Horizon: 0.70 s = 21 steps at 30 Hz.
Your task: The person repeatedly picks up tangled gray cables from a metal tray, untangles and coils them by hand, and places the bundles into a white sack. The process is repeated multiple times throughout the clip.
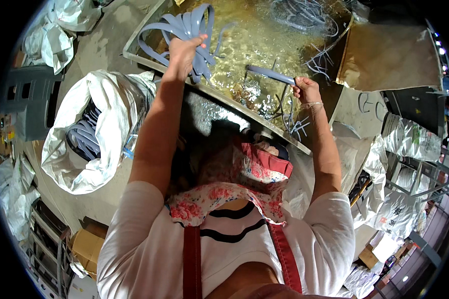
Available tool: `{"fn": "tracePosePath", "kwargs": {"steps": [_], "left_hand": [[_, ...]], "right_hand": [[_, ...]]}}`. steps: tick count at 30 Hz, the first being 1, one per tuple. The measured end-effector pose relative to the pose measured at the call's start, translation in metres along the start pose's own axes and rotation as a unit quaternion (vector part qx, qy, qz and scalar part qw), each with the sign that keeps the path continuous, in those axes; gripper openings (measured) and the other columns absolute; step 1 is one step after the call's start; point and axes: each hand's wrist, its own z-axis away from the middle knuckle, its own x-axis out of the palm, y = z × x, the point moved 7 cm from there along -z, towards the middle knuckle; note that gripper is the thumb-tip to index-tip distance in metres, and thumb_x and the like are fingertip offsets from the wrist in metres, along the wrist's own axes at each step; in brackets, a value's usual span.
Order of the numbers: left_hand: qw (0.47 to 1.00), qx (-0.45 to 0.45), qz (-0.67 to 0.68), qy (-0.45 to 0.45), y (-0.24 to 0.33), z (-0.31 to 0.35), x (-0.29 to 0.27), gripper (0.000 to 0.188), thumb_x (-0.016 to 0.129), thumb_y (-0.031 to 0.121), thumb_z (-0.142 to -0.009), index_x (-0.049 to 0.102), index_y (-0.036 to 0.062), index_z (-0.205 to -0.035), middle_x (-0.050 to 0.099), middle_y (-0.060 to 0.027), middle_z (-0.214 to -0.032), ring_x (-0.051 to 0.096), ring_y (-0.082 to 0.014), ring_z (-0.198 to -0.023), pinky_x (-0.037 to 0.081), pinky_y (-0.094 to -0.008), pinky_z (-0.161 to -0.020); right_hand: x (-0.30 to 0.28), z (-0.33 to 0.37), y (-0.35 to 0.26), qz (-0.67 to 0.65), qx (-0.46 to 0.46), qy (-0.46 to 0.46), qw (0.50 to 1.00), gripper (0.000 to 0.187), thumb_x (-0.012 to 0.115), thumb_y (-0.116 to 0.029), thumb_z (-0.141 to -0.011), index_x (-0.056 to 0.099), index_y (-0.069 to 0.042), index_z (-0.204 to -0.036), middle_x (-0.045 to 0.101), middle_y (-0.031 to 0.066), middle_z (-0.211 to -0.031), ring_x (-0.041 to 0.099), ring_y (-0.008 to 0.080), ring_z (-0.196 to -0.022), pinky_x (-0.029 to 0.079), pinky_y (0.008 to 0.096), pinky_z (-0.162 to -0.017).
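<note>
My left hand (pixel 184 52) is closed around a bundle of grey-blue flat strips (pixel 197 25), looped and fanned out above the left edge of a metal water tank (pixel 234 102). Out to the right, my right hand (pixel 306 90) grips the end of a single grey-blue strip (pixel 272 74) between thumb and fingers. That strip stretches leftward over the water. In the tank, a tangle of similar strips (pixel 304 17) lies at the far side, and thin offcuts (pixel 297 127) gather near the front right edge.
A white woven sack (pixel 107 124) holding more coiled strips stands on the floor at left. Beyond the tank's right side is a brown board (pixel 391 57). A cardboard box (pixel 86 251) sits lower left, and stuffed white sacks (pixel 411 137) are stacked at right.
</note>
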Motion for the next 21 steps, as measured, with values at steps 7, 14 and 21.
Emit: {"fn": "tracePosePath", "kwargs": {"steps": [7, 14, 21], "left_hand": [[0.996, -0.021, -0.068, -0.049, -0.036, 0.015, 0.038, 0.024, 0.065, 0.001, -0.073, 0.057, -0.0047, -0.095, 0.062, -0.01, -0.08, 0.059, -0.0171, -0.064, 0.049, -0.0295, -0.056], [0.982, -0.075, 0.084, -0.15, -0.028, 0.046, 0.075, 0.02, 0.061, 0.007, -0.08, 0.058, -0.0023, -0.098, 0.062, -0.0094, -0.084, 0.061, -0.0171, -0.069, 0.052, -0.0304, -0.059], [0.964, -0.131, 0.094, -0.212, -0.061, 0.023, 0.046, 0.02, 0.062, 0.016, -0.082, 0.057, -0.0017, -0.09, 0.057, -0.0064, -0.073, 0.059, -0.0173, -0.065, 0.051, -0.0286, -0.059]], "right_hand": [[0.042, 0.013, 0.014, -0.326, -0.071, 0.029, 0.942, 0.006, 0.053, -0.007, -0.086, 0.053, -0.001, -0.087, 0.049, 0.01, -0.073, 0.043, 0.014, -0.06, 0.035, 0.0228, -0.049], [0.141, 0.025, 0.014, -0.282, -0.044, -0.05, 0.957, 0.008, 0.053, -0.006, -0.087, 0.053, -0.001, -0.093, 0.056, 0.0097, -0.074, 0.054, 0.0149, -0.059, 0.049, 0.0252, -0.059], [0.188, 0.038, -0.007, 0.018, -0.145, -0.047, 0.988, 0.015, 0.066, -0.008, -0.077, 0.06, 0.001, -0.087, 0.061, 0.0032, -0.068, 0.054, 0.0057, -0.059, 0.044, 0.0191, -0.054]]}}
